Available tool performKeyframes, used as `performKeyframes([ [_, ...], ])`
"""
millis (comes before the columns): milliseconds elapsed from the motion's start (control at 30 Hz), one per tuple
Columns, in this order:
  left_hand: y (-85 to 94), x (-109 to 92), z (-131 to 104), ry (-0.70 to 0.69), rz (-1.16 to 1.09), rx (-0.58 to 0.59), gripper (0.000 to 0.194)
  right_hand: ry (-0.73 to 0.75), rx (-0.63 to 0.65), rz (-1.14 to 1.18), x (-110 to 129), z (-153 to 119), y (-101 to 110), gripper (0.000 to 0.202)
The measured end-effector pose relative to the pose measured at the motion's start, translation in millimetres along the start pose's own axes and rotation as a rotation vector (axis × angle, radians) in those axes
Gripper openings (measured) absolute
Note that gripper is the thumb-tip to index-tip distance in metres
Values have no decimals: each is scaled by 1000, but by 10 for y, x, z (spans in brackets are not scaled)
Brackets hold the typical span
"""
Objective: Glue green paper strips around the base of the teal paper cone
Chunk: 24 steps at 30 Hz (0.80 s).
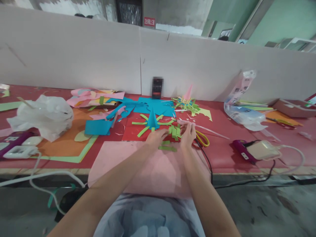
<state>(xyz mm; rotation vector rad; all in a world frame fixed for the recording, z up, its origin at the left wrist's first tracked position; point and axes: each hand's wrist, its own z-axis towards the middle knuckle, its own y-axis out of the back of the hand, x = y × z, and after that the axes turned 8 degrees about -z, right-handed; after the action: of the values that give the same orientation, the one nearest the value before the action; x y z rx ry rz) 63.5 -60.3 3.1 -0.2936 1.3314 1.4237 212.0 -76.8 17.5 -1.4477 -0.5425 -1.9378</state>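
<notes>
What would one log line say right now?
left hand: beside blue cone | right hand: beside green pieces | blue cone: upright, green strips around it | pink cone: farther back

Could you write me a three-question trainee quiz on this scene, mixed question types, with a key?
1. True or false: green strips fan out around the base of the blue cone.
2. Which is nearer the yellow loops: the left hand or the right hand?
3. Fill in the colour: the other cone, farther back, is ____.

Key: 1. True. 2. The right hand. 3. Pink.
</notes>
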Motion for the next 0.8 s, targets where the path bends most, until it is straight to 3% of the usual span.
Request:
performKeyframes([
  [67,73,63,36,102,-324,-205,16,-47,73,20,6,-6,-8,44],
  [167,256,140,85,217,-674,-343,25,-117,210,29,35,-46,-28,46],
  [300,443,208,112,261,-951,-421,37,-168,555,-33,103,-157,-73,52],
  [400,438,223,112,279,-999,-363,39,-154,723,-83,141,-222,-108,50],
  [533,350,193,96,307,-925,-221,33,-137,573,-72,123,-185,-106,45],
  [600,337,164,77,279,-812,-228,26,-128,450,-56,90,-128,-84,43],
  [700,380,135,43,136,-490,-394,15,-119,347,-63,39,-58,-52,43],
  [800,440,162,29,14,-184,-563,13,-115,350,-91,6,-42,-47,43],
])
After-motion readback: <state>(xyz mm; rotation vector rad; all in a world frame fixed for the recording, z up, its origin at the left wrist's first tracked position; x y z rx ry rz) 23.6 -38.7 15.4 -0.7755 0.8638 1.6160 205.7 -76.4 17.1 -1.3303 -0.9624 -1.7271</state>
